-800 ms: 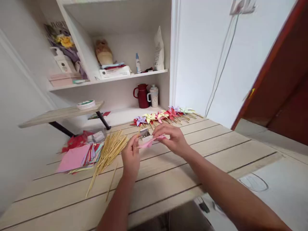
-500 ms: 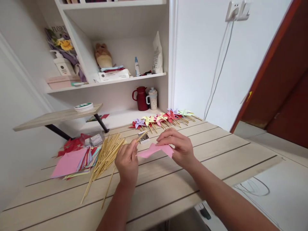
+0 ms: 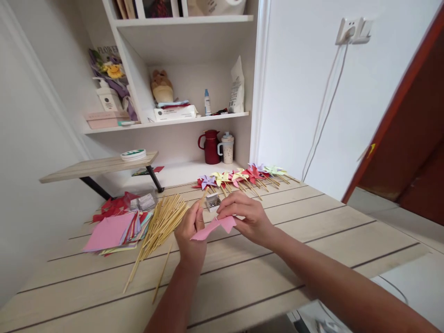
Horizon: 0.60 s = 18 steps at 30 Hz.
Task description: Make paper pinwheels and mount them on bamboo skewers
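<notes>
My left hand is closed round a thin wooden stick, whose upper end sticks out above the fingers. In my right hand is a folded pink paper pinwheel, pinched along its upper edge. The paper's left end reaches down to the left fingers. Just behind the hands stands a small open box of metal pins. Beyond it, finished paper pinwheels on sticks lie in a row.
To the left are a pile of wooden sticks, a stack of coloured paper squares and red paper. A small raised wooden stand is behind them. A dark red jug and a cup stand at the back.
The view has shifted, so the shelves sit lower and further right. My right hand has come closer to my left, and the pink paper has tilted, its left end lower.
</notes>
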{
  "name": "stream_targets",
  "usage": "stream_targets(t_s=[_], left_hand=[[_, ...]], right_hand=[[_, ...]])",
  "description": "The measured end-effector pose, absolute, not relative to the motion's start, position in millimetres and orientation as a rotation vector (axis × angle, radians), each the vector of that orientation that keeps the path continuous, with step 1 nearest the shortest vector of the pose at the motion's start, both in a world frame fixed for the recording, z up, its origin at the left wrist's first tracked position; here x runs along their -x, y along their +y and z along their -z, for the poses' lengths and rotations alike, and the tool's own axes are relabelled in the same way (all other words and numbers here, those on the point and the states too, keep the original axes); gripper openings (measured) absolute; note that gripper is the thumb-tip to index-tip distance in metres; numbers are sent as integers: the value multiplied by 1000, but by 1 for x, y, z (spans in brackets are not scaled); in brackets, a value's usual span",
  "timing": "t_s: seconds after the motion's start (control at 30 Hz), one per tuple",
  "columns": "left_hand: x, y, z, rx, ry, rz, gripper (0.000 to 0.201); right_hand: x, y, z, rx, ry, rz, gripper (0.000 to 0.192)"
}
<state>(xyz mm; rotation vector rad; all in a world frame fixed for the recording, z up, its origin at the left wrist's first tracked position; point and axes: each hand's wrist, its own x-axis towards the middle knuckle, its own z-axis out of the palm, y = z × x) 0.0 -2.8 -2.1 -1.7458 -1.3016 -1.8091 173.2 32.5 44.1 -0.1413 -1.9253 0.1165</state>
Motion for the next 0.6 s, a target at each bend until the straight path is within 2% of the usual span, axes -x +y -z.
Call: stream_targets(t_s=[0.13,0.33,0.6], left_hand=[[2,-3,2,1691,-1403,1887,30],[3,-3,-1,1797,-1522,1928,29],[-5,0,-1,1995,-1516,2294,19]], right_hand=[[-157,43,-60,52,-1967,-65,12],[-136,45,-54,121,-1767,-217,12],[-152,36,-41,165,-1735,-233,11]])
